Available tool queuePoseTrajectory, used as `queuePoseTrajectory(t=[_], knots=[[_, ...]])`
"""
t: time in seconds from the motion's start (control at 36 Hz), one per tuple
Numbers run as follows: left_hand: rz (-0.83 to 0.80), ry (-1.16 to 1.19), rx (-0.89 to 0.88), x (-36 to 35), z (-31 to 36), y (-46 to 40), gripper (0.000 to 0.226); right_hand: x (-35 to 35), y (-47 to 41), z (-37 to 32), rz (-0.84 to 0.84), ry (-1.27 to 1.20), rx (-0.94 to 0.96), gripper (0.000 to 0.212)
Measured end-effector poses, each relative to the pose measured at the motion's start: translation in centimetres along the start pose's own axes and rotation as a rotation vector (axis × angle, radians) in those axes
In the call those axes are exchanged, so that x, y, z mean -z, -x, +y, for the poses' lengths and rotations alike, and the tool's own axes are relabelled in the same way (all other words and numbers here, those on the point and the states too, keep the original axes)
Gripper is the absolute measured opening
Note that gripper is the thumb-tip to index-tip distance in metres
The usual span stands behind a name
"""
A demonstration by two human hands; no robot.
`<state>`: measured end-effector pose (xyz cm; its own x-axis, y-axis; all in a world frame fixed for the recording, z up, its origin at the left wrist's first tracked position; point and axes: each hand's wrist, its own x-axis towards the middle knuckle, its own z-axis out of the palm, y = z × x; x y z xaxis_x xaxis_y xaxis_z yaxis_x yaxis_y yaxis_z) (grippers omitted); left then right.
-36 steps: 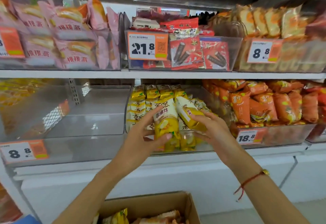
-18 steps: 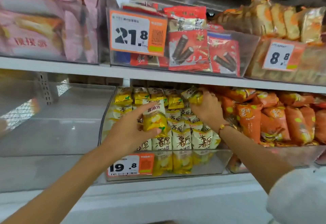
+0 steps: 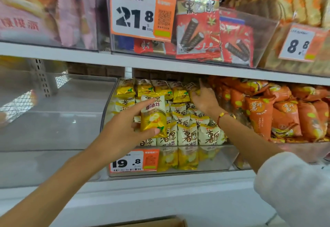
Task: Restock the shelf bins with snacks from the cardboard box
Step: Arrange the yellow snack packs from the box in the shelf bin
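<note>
A clear shelf bin with a 19.8 price tag holds several rows of yellow-and-white snack packets. My left hand grips one such packet upright, just above the front rows. My right hand reaches to the bin's back right corner. Its fingers are spread and touch a packet in the rear row, with the index finger pointing up. The top flap of the cardboard box shows at the bottom edge; its contents are out of view.
An empty clear bin stands to the left. Orange snack packets fill the bin on the right. The shelf board above is close over the rear row. It carries red wafer-roll packs and pink packs.
My right hand carried its packet from the front of the bin to the back row and loosened its grip there. My left hand kept its packet. The view moved closer to the shelf.
</note>
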<state>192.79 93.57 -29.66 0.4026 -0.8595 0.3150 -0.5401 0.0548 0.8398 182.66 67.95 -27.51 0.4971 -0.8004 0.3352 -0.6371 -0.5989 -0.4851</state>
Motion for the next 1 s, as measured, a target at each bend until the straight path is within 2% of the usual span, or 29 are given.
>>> queuePoseTrajectory(t=[0.08,0.14,0.22,0.28,0.36,0.42,0.44,0.5,0.56,0.61,0.72,0.78,0.86,0.89,1.0], knots=[[0.036,-0.025,0.014,0.6,0.5,1.3,0.072,-0.3,2.4,-0.1,0.156,0.302,0.170,0.057],[0.054,-0.045,0.020,1.1,0.8,1.9,0.075,-0.5,3.0,0.1,0.089,0.381,0.202,0.055],[0.060,-0.044,0.023,1.6,1.3,2.4,0.077,0.2,2.6,0.5,-0.206,0.350,0.038,0.055],[0.061,-0.065,0.023,1.8,1.6,2.5,0.078,1.1,2.2,0.3,-0.298,0.366,-0.011,0.056],[0.067,-0.079,0.015,2.1,1.7,2.6,0.077,1.9,1.9,-1.2,-0.208,0.375,0.028,0.056],[0.075,-0.083,0.011,2.3,1.8,2.6,0.077,1.2,2.3,-3.0,-0.074,0.348,0.128,0.056],[0.081,-0.087,0.009,2.4,1.8,2.7,0.077,0.5,2.6,-4.0,-0.064,0.337,0.186,0.055],[0.087,-0.081,0.009,2.7,1.8,2.8,0.076,-1.3,3.2,-5.4,-0.206,0.333,0.240,0.054],[0.090,-0.060,0.023,3.1,1.7,3.1,0.076,-2.6,3.6,-5.7,-0.350,0.365,0.205,0.053],[0.096,-0.054,0.038,3.8,1.6,3.5,0.077,-2.8,4.0,-6.0,-0.306,0.401,0.194,0.052],[0.111,-0.073,0.058,5.4,1.2,4.7,0.076,-2.8,5.0,-8.9,-0.062,0.358,0.309,0.051],[0.126,-0.084,0.071,6.1,0.9,5.2,0.076,-3.5,5.2,-10.5,-0.151,0.301,0.368,0.051],[0.118,-0.134,0.081,6.8,0.6,5.4,0.077,-4.0,5.0,-11.5,-0.383,0.290,0.328,0.051],[0.112,-0.153,0.082,6.9,0.7,5.3,0.078,-3.9,4.9,-11.5,-0.390,0.275,0.314,0.051],[0.074,-0.359,0.057,6.8,1.3,3.5,0.072,-2.5,6.1,-10.7,-0.244,0.242,0.369,0.051]])
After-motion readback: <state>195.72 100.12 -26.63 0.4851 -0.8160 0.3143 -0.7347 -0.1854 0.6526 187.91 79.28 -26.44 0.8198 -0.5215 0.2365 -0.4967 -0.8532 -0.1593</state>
